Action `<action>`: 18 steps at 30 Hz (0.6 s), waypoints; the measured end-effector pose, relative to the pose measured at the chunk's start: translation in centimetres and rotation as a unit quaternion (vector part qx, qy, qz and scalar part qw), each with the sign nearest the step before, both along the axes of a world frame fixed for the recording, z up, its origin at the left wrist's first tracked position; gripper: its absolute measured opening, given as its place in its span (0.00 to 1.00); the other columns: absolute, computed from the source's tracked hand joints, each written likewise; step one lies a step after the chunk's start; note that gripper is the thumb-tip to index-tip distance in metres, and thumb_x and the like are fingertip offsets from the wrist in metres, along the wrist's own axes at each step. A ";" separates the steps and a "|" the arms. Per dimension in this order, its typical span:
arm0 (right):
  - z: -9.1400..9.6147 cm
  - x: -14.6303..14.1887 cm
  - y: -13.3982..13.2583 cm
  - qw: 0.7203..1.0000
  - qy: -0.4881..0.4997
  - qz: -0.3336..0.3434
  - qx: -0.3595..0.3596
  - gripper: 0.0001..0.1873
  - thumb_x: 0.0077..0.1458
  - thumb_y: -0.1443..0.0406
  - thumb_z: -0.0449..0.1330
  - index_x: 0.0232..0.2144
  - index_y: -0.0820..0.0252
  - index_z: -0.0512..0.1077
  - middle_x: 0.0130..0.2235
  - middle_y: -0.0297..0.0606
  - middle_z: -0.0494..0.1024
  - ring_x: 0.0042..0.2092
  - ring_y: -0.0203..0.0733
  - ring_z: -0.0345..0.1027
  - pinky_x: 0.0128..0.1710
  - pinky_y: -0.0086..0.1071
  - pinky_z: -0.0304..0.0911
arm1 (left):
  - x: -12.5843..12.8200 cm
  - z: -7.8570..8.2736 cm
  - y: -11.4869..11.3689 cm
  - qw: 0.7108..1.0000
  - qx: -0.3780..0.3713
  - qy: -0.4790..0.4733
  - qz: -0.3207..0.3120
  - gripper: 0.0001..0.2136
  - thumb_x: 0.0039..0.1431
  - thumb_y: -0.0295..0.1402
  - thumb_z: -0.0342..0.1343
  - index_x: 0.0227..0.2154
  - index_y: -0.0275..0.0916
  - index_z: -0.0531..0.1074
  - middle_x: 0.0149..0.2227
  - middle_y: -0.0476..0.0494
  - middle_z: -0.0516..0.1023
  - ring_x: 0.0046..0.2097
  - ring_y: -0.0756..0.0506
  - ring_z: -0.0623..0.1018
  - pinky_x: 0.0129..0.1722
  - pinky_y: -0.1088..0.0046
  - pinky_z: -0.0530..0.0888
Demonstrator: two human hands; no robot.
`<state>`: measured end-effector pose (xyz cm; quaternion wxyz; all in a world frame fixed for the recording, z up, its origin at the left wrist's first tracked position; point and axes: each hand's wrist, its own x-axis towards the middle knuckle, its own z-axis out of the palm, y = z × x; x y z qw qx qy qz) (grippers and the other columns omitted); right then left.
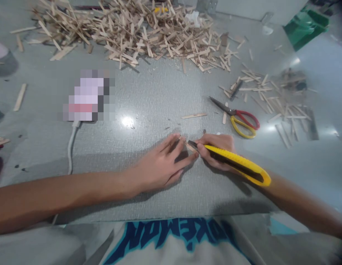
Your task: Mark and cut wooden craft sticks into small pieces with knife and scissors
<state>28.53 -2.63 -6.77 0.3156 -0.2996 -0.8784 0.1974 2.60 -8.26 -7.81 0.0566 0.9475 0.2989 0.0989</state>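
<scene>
My right hand (216, 149) is wrapped round a yellow box cutter (240, 163), held like a pen with its dark blade pointing left. The blade tip rests at a small wooden stick (191, 147) lying on the table. From the left, my left hand (171, 160) pins this stick down with its fingertips, the fingers somewhat spread on both sides of it. The stick is partly covered by my fingers. Beyond my hands lies a loose wooden stick (194, 115). Scissors (234, 116) with one red and one yellow handle lie to the right of it.
A big heap of wooden sticks (149, 36) spreads across the far side of the grey table (160, 92). A smaller scatter of sticks (270, 95) lies at right. A blurred-out device (85, 95) with a white cable (70, 147) sits at left. A green bin (307, 27) stands far right.
</scene>
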 end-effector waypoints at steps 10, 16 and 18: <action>0.0 0.0 0.1 1.000 0.020 0.012 0.007 0.07 0.69 0.69 0.60 0.36 0.55 0.72 0.27 0.31 0.76 0.24 0.35 0.71 0.25 0.31 0.64 | 0.1 0.7 0.2 1.000 0.004 0.015 -0.008 0.36 0.72 0.38 0.60 0.77 0.37 0.53 0.75 0.18 0.59 0.76 0.21 0.59 0.73 0.38 0.63; 0.2 0.1 0.0 1.000 0.015 0.004 0.003 0.08 0.69 0.68 0.59 0.35 0.56 0.73 0.26 0.30 0.76 0.24 0.34 0.69 0.25 0.30 0.63 | 0.2 0.5 0.3 1.000 -0.010 0.021 -0.009 0.41 0.70 0.40 0.63 0.78 0.37 0.49 0.76 0.18 0.55 0.77 0.20 0.56 0.74 0.38 0.61; 0.2 0.1 -0.1 1.000 0.010 0.001 -0.001 0.08 0.69 0.68 0.59 0.35 0.55 0.73 0.26 0.30 0.76 0.24 0.35 0.69 0.25 0.31 0.64 | 0.2 0.5 0.3 1.000 -0.009 0.023 -0.009 0.42 0.69 0.40 0.64 0.78 0.37 0.49 0.76 0.16 0.54 0.77 0.19 0.56 0.74 0.37 0.61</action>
